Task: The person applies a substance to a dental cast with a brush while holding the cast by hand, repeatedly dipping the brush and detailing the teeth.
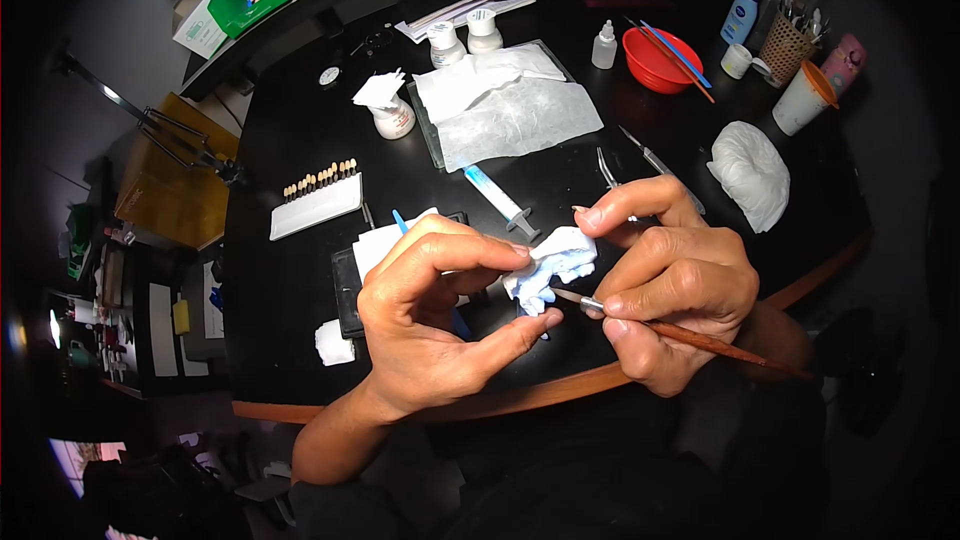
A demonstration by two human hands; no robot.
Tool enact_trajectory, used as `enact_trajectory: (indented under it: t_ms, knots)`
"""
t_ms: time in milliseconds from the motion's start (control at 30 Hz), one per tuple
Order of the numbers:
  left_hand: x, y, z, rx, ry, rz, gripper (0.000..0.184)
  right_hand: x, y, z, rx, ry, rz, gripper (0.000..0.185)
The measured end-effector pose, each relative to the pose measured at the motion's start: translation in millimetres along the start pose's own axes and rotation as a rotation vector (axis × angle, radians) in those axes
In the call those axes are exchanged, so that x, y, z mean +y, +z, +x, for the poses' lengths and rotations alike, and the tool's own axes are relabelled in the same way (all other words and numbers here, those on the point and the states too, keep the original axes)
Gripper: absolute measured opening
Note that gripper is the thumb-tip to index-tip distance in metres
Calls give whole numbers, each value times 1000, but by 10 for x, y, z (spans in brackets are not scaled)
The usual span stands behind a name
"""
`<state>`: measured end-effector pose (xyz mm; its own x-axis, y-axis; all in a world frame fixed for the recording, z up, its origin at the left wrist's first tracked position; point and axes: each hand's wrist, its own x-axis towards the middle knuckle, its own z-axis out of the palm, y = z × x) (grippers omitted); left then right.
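Above the table's front edge, my left hand pinches a white and pale blue moulded piece between thumb and fingers. My right hand is closed on a brush with a reddish-brown handle and a metal collar. The brush's tip is at the lower right side of the piece; whether it touches cannot be told. My right index finger reaches to the piece's upper right edge. Behind the hands lies a syringe with blue content. White paper is partly hidden by my left hand.
White sheets lie on a tray at the back centre. A red bowl with sticks across it, a white crumpled bundle and a cup are to the right. A tooth shade guide and a jar stand left.
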<state>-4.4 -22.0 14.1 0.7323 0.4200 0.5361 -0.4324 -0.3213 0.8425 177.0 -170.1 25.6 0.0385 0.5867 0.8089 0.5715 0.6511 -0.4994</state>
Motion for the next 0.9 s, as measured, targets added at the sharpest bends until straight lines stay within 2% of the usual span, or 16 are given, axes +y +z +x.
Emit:
enact_trajectory:
  t_ms: [233, 433, 900]
  knots:
    - [20, -19, 4, -24, -32, 42, 47, 16, -10, -30, 8, 9, 20, 12]
    - [40, 13, 22, 20, -228, -168, 53, 26, 7, -38, 60, 43, 43, 12]
    - [60, -2, 44, -17, -217, -165, 53, 30, -13, -4, 5, 3, -24, 12]
